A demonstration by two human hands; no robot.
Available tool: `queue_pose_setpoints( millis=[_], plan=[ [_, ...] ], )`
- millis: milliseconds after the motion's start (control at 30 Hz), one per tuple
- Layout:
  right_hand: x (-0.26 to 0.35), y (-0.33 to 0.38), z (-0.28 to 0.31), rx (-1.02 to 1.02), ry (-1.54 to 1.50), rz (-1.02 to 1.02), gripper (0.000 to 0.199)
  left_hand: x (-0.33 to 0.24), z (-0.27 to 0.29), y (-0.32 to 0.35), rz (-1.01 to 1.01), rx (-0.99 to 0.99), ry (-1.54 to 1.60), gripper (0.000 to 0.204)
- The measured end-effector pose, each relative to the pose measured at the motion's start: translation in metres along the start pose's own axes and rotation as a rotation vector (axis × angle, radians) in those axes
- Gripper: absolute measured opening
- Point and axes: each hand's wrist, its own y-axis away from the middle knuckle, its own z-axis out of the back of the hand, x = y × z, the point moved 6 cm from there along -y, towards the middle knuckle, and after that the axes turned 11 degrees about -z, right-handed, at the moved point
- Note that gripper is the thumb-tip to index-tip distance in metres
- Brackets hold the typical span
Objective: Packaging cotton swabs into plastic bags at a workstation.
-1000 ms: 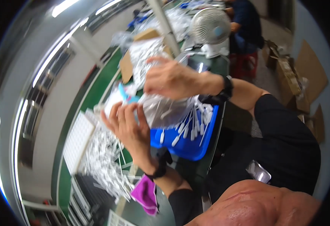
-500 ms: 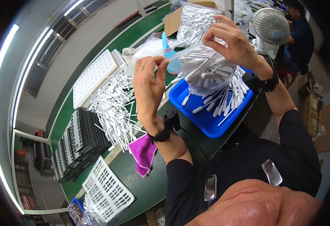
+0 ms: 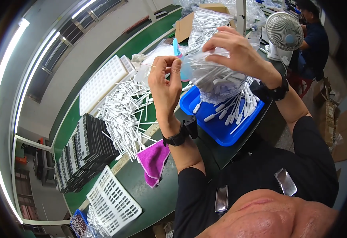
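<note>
My right hand (image 3: 237, 53) grips the top of a clear plastic bag (image 3: 213, 71) stuffed with white plastic pipettes, held over a blue tray (image 3: 221, 129) that has several loose pipettes in it. My left hand (image 3: 165, 85) is raised beside the bag, fingers curled on a small light-blue tool (image 3: 180, 59) pressed against the bag's side. Both wrists wear black bands.
A heap of white pipettes (image 3: 128, 111) lies on the green bench, with a purple cloth (image 3: 153, 160), black racks (image 3: 84, 152), white grid trays (image 3: 112, 202) and a cardboard box (image 3: 189, 23) around it. Another person sits by a white fan (image 3: 283, 33) at the far right.
The view has swung and steadied. Both hands lifted the bag of pipettes higher above the blue tray, and my left hand has come up against the bag's side.
</note>
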Motion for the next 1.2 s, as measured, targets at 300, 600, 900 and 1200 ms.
queue_pose_setpoints(
  millis=[300, 600, 900, 1200],
  plan=[
    [0.007, -0.005, -0.004, -0.038, -0.008, 0.032, 0.01, 0.002, 0.018, 0.003, -0.002, 0.046, -0.183, 0.014],
    [-0.002, -0.002, -0.005, -0.059, -0.091, -0.015, 0.008, 0.032, -0.004, 0.006, 0.047, 0.027, 0.293, 0.017],
    [-0.009, -0.002, -0.008, 0.004, -0.218, -0.09, 0.012, 0.041, -0.005, 0.005, -0.061, -0.107, 0.206, 0.01],
    [0.0, -0.007, -0.011, -0.053, -0.11, 0.074, 0.01, 0.039, -0.004, 0.004, -0.065, -0.084, 0.269, 0.01]
  ],
)
